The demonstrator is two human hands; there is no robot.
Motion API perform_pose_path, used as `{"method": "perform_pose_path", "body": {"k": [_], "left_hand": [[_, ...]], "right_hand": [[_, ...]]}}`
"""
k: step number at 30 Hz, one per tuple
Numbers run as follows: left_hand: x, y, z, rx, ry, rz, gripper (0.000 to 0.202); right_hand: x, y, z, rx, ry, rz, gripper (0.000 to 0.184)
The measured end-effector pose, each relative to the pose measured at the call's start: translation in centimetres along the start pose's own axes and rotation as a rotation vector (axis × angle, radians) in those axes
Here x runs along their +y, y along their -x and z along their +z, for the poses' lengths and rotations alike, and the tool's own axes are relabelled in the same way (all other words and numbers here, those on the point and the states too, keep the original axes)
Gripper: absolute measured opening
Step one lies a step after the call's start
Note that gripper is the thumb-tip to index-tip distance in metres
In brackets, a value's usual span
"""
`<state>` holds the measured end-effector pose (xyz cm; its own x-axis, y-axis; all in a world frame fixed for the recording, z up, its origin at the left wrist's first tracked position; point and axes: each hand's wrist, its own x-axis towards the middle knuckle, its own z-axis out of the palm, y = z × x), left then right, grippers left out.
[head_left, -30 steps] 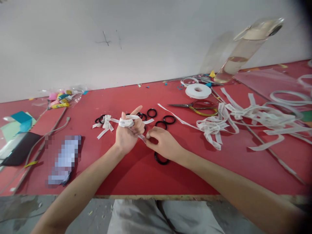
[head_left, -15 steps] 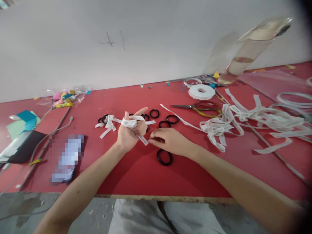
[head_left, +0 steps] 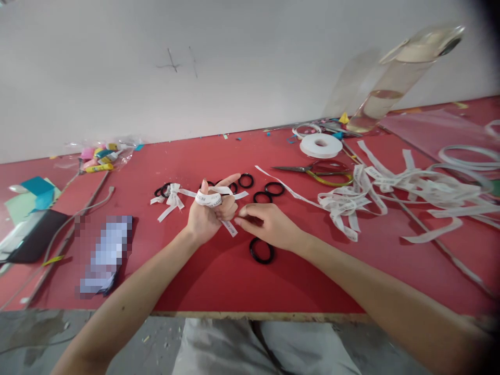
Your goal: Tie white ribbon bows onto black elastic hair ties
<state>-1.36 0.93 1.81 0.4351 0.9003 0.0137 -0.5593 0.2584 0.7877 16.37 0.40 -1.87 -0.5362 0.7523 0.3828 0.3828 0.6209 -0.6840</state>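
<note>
My left hand (head_left: pixel 209 216) is raised above the red table (head_left: pixel 219 281), thumb and forefinger up, the other fingers curled. A white printed ribbon (head_left: pixel 211 197) is wound round its thumb and forefinger, one tail hanging down at the palm. My right hand (head_left: pixel 267 226) sits just to its right, fingers pinched together near that hanging tail. A black ring (head_left: pixel 261 250) lies under my right wrist. Several more black rings (head_left: pixel 274 188) lie behind the hands. A tied white ribbon bow (head_left: pixel 171 197) lies to the left.
Scissors (head_left: pixel 316 171) and a white ribbon roll (head_left: pixel 321 146) lie at the back right, beside a heap of cut ribbon strips (head_left: pixel 390 190). A clear bottle (head_left: pixel 394 78) leans on the wall. A phone (head_left: pixel 104 255), cable and coloured bits lie at the left.
My right hand let go of the ribbon tail, drew slightly away, then came back close to the left hand. The left hand keeps the ribbon wound round its fingers.
</note>
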Motion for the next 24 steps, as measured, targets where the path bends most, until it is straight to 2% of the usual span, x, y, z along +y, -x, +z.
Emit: {"method": "perform_pose_path", "body": {"k": [6,9,11,13,14,17,19,21,24], "left_hand": [[-0.8,-0.1,-0.3,-0.083,-0.159,0.023,0.073],[-1.1,0.1,-0.1,-0.128,-0.181,-0.017,0.076],[-1.0,0.3,0.1,-0.145,-0.154,-0.058,0.077],[-0.7,0.4,0.2,-0.145,-0.121,-0.075,0.077],[-0.5,0.4,0.1,-0.138,-0.107,-0.074,0.077],[0.0,0.3,-0.2,-0.109,-0.079,-0.056,0.075],[0.3,0.1,-0.5,-0.096,-0.067,-0.041,0.072],[0.6,0.0,-0.8,-0.088,-0.056,-0.032,0.069],[0.8,-0.1,-1.1,-0.103,-0.039,-0.051,0.069]], "right_hand": [[-1.3,0.1,-0.5,0.358,-0.085,0.021,0.009],[-1.2,0.0,-0.5,0.401,-0.098,0.035,0.008],[-0.8,-0.1,-0.5,0.366,-0.091,0.078,0.011],[-0.3,-0.3,-0.7,0.256,-0.1,0.098,0.019],[0.0,-0.4,-1.0,0.158,-0.113,0.069,0.023],[0.6,-0.6,-2.4,-0.248,-0.182,-0.124,0.017],[0.6,-0.7,-3.4,-0.483,-0.233,-0.16,0.019],[0.4,-0.8,-3.9,-0.59,-0.203,-0.159,0.03],[0.2,-0.8,-3.4,-0.572,-0.096,-0.208,0.013]]}}
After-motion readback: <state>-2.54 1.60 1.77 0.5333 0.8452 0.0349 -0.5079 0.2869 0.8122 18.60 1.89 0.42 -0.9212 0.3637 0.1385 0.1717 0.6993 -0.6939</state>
